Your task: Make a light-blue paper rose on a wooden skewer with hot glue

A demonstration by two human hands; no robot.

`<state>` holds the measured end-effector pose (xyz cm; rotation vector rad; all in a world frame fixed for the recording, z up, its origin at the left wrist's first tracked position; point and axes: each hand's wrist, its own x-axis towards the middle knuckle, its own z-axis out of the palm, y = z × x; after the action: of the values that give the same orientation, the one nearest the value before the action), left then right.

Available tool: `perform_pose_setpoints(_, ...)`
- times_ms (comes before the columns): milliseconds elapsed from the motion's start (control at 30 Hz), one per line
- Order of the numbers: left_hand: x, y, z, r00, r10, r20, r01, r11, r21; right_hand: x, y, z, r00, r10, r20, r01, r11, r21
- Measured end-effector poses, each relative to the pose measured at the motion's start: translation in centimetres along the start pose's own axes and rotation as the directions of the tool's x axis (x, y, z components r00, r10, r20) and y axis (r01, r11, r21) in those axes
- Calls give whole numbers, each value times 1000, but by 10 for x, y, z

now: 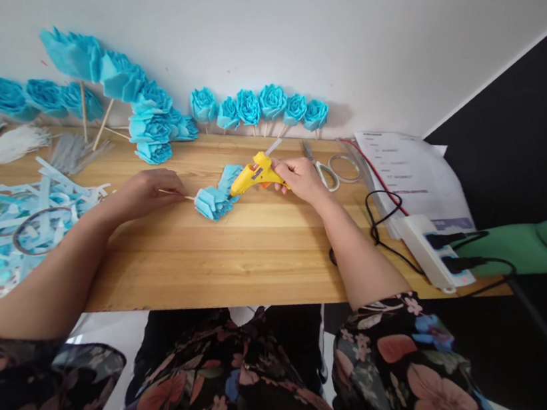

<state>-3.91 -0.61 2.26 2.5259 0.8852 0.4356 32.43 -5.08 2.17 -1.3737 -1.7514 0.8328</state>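
Observation:
My left hand [154, 191] pinches the thin wooden stick [184, 197] of a blue paper flower [212, 203], which lies on its side just above the wooden table. My right hand [298, 176] is wrapped round a yellow hot glue gun [255, 174] with a clear glue stick [274, 146] poking out of its back. The gun's nozzle points down and left, close beside the flower; whether it touches cannot be made out. Behind the flower, near the nozzle, lies a piece of blue crepe paper [229, 176].
Finished blue flowers [273, 101] on sticks lean along the wall. Paper strips [44, 222] are heaped at left. Scissors [326, 170], a tape roll [346, 168] and printed sheets [409, 172] lie at right. Black cables run to a white power strip [436, 253] by the table [226, 259] edge.

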Motion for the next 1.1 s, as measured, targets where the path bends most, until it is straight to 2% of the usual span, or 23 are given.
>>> perform_pose_setpoints(267,-1,-1,2,1000,9,-15,-9,1000,-12,6,10,-5,991,42,-131,-19,986,167)
perform_pose_setpoints(533,-3,-4,4,996,-84,-9,84,996,11,8,14,-7,984,69,-164,-43,987,157)
perform_pose_setpoints(867,-2,0,2,998,-57,3,57,998,-13,6,15,-4,985,88,-148,-70,990,123)
perform_pose_setpoints(1100,-3,-3,3,998,-59,-7,59,998,-17,4,10,-3,991,41,-125,-32,997,75)
